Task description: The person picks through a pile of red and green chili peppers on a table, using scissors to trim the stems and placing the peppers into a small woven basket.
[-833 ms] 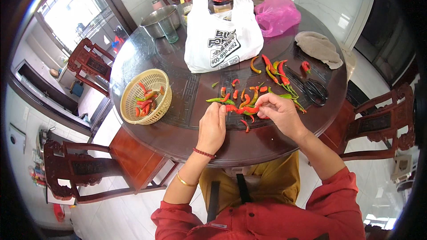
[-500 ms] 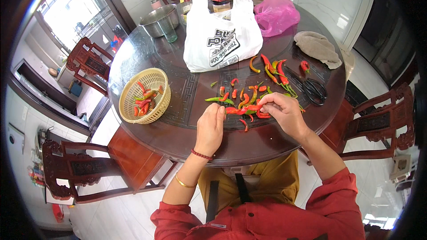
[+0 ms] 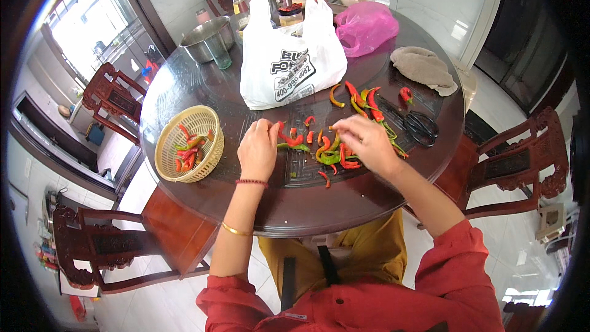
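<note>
Thumb and fingers of my left hand [image 3: 257,150] are pinched on a red chili pepper [image 3: 289,134], just above the table. A green chili [image 3: 294,146] lies beneath it. My right hand [image 3: 367,142] is over the pile of red, orange and green chilies [image 3: 330,157], its fingers drawn together and slightly blurred. What those fingertips hold, if anything, is unclear. Several cut red pieces [image 3: 310,138] are scattered between the hands. To the left, a beige plastic basket [image 3: 215,155] holds several chilies [image 3: 192,150].
Black-handled scissors [image 3: 421,126] lie right of the pile, beside whole chilies [image 3: 369,103]. A white plastic bag [image 3: 292,64] stands behind, with a pink bag [image 3: 367,27], a grey cloth [image 3: 424,69], a metal pot [image 3: 195,44] and a glass [image 3: 219,53]. Wooden chairs [image 3: 120,243] flank the round table.
My hands have moved apart. The left has gone left and farther out with a red chili, and the right has shifted slightly left. The view has shifted a little.
</note>
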Demonstrator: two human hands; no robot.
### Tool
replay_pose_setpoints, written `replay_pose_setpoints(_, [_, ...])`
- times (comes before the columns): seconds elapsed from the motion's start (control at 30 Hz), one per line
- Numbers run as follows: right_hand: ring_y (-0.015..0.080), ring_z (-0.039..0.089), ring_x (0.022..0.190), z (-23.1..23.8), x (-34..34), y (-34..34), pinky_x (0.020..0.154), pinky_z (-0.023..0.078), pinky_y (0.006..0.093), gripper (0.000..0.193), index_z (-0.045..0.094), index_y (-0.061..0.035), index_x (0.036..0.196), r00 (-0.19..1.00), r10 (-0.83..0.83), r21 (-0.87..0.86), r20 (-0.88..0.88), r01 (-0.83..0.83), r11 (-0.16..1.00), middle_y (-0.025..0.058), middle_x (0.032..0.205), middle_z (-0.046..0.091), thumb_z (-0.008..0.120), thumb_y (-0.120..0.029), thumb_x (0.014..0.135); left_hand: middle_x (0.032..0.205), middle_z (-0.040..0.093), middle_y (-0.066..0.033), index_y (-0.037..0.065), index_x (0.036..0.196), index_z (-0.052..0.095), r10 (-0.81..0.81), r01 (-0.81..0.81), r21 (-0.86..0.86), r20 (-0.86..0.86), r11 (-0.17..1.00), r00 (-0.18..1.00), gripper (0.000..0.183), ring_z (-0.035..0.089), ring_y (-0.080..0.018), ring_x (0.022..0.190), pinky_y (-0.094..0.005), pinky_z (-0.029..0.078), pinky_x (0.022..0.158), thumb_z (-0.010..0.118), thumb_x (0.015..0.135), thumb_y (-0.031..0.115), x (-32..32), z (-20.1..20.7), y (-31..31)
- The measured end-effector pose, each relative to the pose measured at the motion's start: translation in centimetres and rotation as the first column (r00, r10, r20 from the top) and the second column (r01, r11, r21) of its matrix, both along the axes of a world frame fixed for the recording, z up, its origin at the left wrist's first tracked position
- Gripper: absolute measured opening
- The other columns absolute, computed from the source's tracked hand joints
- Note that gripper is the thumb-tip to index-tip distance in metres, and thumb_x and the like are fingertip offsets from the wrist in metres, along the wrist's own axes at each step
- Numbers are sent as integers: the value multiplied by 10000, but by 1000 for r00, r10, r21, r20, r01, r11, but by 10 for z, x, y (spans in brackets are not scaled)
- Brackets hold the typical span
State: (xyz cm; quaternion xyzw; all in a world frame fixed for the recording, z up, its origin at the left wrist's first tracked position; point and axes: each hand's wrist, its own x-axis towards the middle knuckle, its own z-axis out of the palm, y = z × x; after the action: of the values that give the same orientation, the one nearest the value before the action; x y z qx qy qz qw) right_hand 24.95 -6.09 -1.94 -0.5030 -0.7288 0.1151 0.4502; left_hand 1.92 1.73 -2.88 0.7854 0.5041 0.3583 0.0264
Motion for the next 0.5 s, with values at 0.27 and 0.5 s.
replay_pose_setpoints(0.27, [264, 566, 917, -6, 41, 73, 774, 464, 386, 160, 665, -78, 872, 868, -277, -54, 412, 327, 943, 105, 900, 579, 617, -205, 786, 853, 637, -155, 28, 852, 637, -332, 385, -353, 202, 853, 921, 230, 611, -320, 765, -389, 473, 666, 560, 866, 243, 17, 21, 25])
replay_pose_setpoints(0.5, [267, 518, 938, -25, 28, 107, 771, 456, 385, 200, 656, -59, 816, 581, -355, 122, 733, 401, 908, 89, 916, 565, 666, -237, 726, 721, 586, -95, 20, 825, 634, -220, 256, -47, 382, 965, 898, 85, 583, -201, 629, -306, 455, 595, 615, 826, 103, 15, 5, 15])
